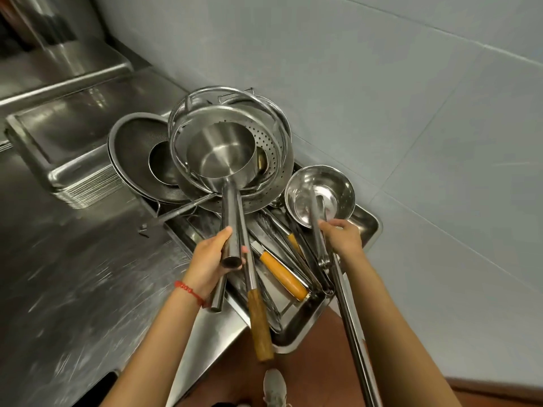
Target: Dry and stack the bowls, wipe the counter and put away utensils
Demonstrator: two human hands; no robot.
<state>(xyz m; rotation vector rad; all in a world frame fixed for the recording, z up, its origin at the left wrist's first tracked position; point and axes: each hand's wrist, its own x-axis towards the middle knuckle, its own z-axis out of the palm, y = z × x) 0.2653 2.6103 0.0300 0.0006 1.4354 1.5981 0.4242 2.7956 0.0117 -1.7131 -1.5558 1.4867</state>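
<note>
My left hand (210,258) grips the thick tubular handle of a steel scoop pan (221,151), whose bowl lies inside a perforated colander (266,160). My right hand (342,237) holds the long steel handle of a big ladle (320,195), its bowl over the right end of a steel tray (302,324). In the tray lie several utensils, among them an orange-handled knife (282,274) and a wooden-handled tool (258,327) that sticks out over the counter edge. A mesh strainer (135,154) leans to the left of the colander.
The tray sits at the right end of a steel counter (73,274) beside a grey tiled wall (411,113). A stack of flat steel trays (70,142) stands behind on the left. Brown floor and a shoe (274,387) show below.
</note>
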